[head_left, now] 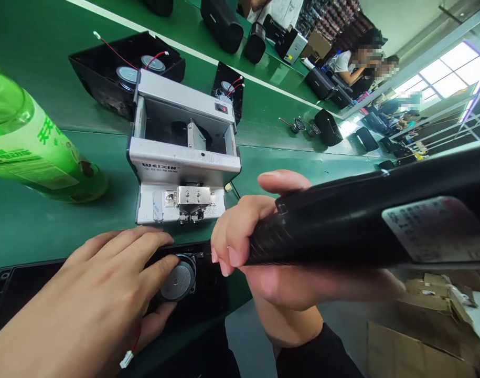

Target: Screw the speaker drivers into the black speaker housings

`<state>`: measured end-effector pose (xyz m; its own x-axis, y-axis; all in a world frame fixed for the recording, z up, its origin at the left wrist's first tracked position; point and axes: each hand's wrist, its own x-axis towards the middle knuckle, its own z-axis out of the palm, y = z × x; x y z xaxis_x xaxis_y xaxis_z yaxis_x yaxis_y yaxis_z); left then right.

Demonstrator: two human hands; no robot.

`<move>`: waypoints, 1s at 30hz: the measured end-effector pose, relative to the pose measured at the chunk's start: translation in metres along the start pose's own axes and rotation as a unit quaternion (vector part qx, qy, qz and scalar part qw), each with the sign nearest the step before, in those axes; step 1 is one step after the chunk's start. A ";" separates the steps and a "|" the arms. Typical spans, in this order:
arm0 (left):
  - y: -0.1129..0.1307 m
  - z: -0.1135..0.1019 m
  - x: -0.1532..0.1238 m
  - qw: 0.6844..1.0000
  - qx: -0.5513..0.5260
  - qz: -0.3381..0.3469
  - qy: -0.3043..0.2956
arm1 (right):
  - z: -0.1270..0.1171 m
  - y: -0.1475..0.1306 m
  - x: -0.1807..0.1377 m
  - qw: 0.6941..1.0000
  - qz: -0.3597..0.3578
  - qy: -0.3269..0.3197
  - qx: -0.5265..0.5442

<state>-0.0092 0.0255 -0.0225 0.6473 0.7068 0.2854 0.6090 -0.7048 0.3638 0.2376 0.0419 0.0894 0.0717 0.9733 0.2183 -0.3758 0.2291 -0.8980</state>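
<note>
My right hand is wrapped round a black electric screwdriver with a silver label, its body slanting up to the right. The tool's tip reaches the edge of a round metal speaker, though my fingers partly cover that end. With thumb and fingers, my left hand grips the speaker, which sits in a long black speaker housing at the table's near edge. A red wire with a white connector hangs below my left hand. Just beyond stands a silver screw feeder marked WEIXIN.
A green bottle stands at the left. Behind the feeder lie black housings with wired speakers. More speaker boxes line the green table. People sit farther off. Cardboard boxes are at the lower right.
</note>
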 end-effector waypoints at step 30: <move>0.007 -0.013 0.022 0.998 -0.043 -0.019 -0.046 | -0.011 0.009 -0.011 0.997 -0.027 -0.048 -0.058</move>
<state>0.0034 0.0367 -0.0022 0.6668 0.7210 0.1888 0.5942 -0.6671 0.4493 0.2439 0.0333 0.0742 -0.0020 0.9543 0.2988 -0.2649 0.2876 -0.9204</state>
